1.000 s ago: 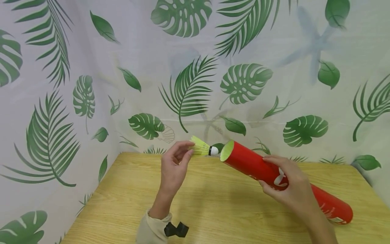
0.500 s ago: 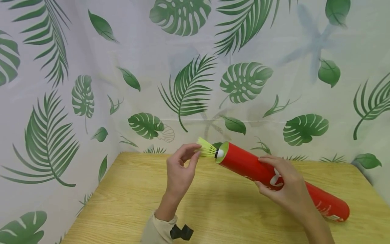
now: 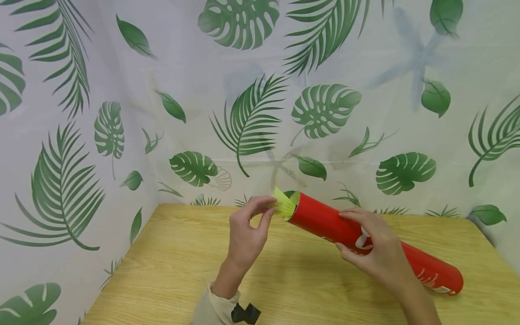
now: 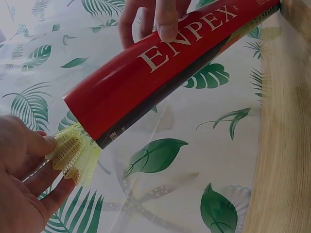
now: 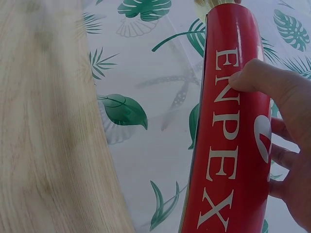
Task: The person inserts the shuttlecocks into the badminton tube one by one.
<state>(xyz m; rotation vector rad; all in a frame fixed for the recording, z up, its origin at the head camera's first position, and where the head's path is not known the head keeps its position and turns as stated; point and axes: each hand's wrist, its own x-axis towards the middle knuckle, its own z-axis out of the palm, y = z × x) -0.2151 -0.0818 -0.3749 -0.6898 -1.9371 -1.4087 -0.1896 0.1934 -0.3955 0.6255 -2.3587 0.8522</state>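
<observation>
A yellow shuttlecock (image 3: 285, 205) is partly inside the open upper end of a red tube (image 3: 321, 216); its cork is hidden within. My left hand (image 3: 248, 232) pinches the skirt rim between thumb and fingertips, as the left wrist view also shows on the shuttlecock (image 4: 77, 150). My right hand (image 3: 375, 248) grips the tube around its middle, thumb on the near side. The tube (image 5: 226, 126), lettered ENPEX, slants with its mouth raised to the left and its lower end at the right, near the tabletop.
Beneath both hands lies a wood-grain table (image 3: 170, 262). A white cloth (image 3: 252, 135) printed with green leaves hangs behind it and at its left. A black clip-like piece (image 3: 245, 313) sits at the left sleeve cuff.
My left hand has moved right, bringing the shuttlecock from outside the tube's mouth to cork-first inside it. My right hand and the tube have shifted slightly left.
</observation>
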